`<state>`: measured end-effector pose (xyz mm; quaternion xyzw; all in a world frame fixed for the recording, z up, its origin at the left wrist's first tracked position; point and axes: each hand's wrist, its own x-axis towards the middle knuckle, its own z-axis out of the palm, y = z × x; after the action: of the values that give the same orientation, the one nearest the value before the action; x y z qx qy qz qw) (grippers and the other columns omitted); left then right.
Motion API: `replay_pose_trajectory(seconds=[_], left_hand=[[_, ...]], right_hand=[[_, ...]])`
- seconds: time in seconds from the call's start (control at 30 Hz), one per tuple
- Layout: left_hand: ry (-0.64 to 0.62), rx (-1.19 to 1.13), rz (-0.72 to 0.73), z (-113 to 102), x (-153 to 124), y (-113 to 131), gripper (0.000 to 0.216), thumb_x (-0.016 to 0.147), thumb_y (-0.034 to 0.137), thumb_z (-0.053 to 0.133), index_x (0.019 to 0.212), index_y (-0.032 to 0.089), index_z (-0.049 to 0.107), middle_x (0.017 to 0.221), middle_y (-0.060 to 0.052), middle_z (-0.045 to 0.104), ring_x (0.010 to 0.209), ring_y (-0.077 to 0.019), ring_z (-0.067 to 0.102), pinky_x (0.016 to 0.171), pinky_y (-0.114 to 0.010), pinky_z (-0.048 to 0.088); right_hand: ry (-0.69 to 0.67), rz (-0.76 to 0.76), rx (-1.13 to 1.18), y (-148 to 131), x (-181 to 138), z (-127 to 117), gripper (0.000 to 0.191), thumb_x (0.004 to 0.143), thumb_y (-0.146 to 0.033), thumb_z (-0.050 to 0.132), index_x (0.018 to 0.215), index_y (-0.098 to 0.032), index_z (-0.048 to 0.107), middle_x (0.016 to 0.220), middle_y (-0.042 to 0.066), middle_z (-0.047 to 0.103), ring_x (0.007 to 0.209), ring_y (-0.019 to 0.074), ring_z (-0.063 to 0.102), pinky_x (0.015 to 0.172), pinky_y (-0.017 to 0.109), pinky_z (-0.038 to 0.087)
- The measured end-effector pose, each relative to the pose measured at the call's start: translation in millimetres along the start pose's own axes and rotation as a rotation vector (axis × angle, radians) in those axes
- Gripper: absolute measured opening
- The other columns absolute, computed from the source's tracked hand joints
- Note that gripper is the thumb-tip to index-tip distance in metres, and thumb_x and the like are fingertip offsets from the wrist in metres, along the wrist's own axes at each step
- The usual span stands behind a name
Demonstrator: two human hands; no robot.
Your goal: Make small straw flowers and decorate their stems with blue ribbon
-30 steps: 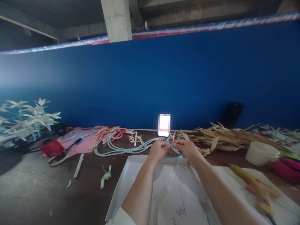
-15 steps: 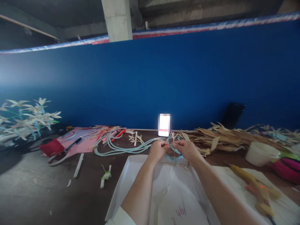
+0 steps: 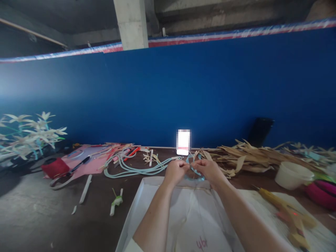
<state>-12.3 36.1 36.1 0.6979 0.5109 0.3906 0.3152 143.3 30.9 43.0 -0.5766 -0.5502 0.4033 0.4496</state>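
Observation:
My left hand (image 3: 175, 172) and my right hand (image 3: 208, 170) meet above the far edge of a white paper sheet (image 3: 162, 206). Both are closed in a pinch on a light blue ribbon (image 3: 195, 170) that loops between and below them, along with a thin dried leaf strip. The fingertips almost touch. A thin stem or string runs down from the hands across the paper.
A heap of dried leaves (image 3: 252, 155) lies right of my hands, a white cup (image 3: 291, 174) and a pink object (image 3: 321, 189) beyond. A yellow glue gun (image 3: 286, 213) rests on the paper. Light blue cords (image 3: 131, 168), pink paper (image 3: 89, 162) and white paper flowers (image 3: 28, 134) lie left.
The hands stay pinched together on the ribbon with only small finger movement. The view has shifted slightly, so everything sits a little lower.

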Motion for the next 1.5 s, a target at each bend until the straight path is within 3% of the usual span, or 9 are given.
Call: replay_pose_trajectory(seconds=[0.17,0.6,1.07,1.5], left_hand=[[0.028,-0.006,-0.006,2,-1,2,0.025,0.072,0.034,0.053,0.074,0.015,0.069,0.069,-0.003,0.066,0.065,-0.0154,0.057,0.059,-0.024,0.040],[0.019,-0.140,-0.064,-2,-5,12,0.024,0.071,0.033,0.055,0.072,0.013,0.067,0.063,-0.001,0.062,0.057,-0.0120,0.053,0.056,-0.022,0.039],[0.013,-0.091,-0.051,-3,-4,8,0.024,0.070,0.034,0.056,0.071,0.013,0.068,0.062,-0.001,0.061,0.058,-0.0119,0.051,0.056,-0.022,0.037],[-0.013,-0.162,-0.044,-3,-4,4,0.025,0.071,0.035,0.057,0.074,0.013,0.069,0.067,-0.002,0.064,0.062,-0.0127,0.054,0.060,-0.023,0.039]], right_hand=[[-0.012,-0.009,-0.017,-3,0,0,0.022,0.061,-0.038,0.065,0.064,-0.016,0.064,0.049,-0.002,0.053,0.043,0.0082,0.040,0.042,0.023,0.027],[-0.020,0.046,0.147,4,3,4,0.023,0.059,-0.037,0.066,0.066,-0.016,0.062,0.043,-0.005,0.044,0.041,0.0081,0.036,0.042,0.023,0.026],[-0.006,-0.005,0.032,15,8,4,0.026,0.059,-0.040,0.066,0.067,-0.015,0.064,0.048,-0.003,0.048,0.045,0.0089,0.039,0.045,0.024,0.030],[-0.027,0.092,0.275,4,0,5,0.030,0.050,-0.038,0.074,0.059,-0.017,0.055,0.041,-0.005,0.043,0.039,0.0066,0.033,0.039,0.022,0.024]])
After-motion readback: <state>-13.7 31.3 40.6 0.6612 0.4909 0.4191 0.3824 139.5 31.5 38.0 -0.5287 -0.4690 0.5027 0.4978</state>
